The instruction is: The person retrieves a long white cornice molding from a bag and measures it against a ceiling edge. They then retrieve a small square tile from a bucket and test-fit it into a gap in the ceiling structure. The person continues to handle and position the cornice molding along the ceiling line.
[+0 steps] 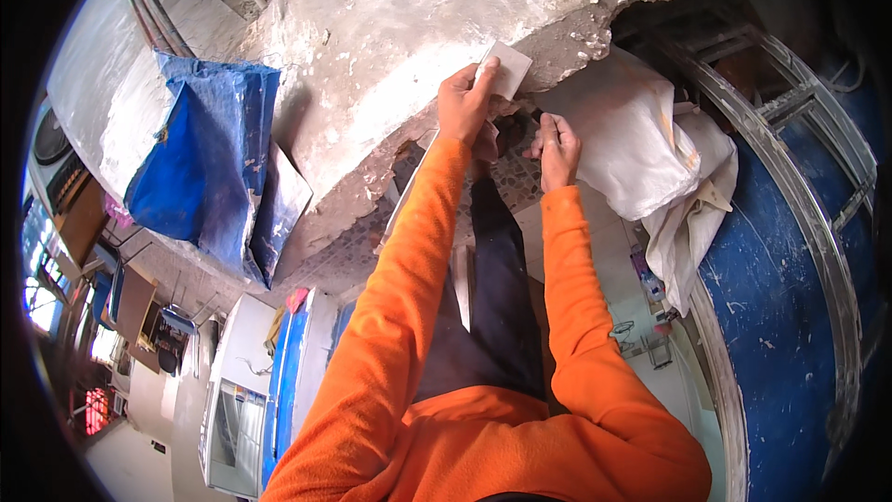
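Note:
My left hand [463, 108] grips a small, flat, pale square piece [510, 71], thumb laid across its face. It is held against the edge of a rough, plaster-smeared grey surface [400, 46]. Just right of it, my right hand [557, 151] is closed with its fingers curled round a slim dark tool [536, 115], whose kind I cannot make out. The tool's dark end points up toward the pale piece, with a gap between them. Both forearms are in orange sleeves.
A bent blue sheet [209, 163] leans at the left. A whitish sack [641, 130] hangs at the right, beside a metal ladder [799, 186] and a blue panel [771, 316]. The grey surface has a broken, jagged edge [595, 23]. A white-and-blue cabinet [243, 390] stands lower left.

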`<action>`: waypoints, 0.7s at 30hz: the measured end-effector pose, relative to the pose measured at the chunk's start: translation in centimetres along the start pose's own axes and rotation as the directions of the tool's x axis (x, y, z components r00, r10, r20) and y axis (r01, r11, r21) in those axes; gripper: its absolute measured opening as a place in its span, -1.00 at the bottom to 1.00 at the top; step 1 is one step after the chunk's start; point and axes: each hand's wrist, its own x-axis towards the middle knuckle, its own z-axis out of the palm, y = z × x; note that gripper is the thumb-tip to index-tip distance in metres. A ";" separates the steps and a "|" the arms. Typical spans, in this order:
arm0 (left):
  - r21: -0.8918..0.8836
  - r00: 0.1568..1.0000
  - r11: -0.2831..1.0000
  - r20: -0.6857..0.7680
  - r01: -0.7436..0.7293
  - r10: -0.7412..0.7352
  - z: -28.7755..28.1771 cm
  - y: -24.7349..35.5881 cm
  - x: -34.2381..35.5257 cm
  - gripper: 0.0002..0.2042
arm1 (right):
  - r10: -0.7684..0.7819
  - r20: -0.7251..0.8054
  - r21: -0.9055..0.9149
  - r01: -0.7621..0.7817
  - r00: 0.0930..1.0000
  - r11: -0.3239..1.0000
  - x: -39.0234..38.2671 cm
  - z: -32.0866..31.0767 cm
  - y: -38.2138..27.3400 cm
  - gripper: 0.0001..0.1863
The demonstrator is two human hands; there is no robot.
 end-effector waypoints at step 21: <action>-0.023 1.000 1.000 0.016 -0.003 0.003 -0.5 0.7 -0.7 -0.64 | -0.128 -0.175 0.089 0.145 0.976 0.985 2.7 8.4 0.4 -0.72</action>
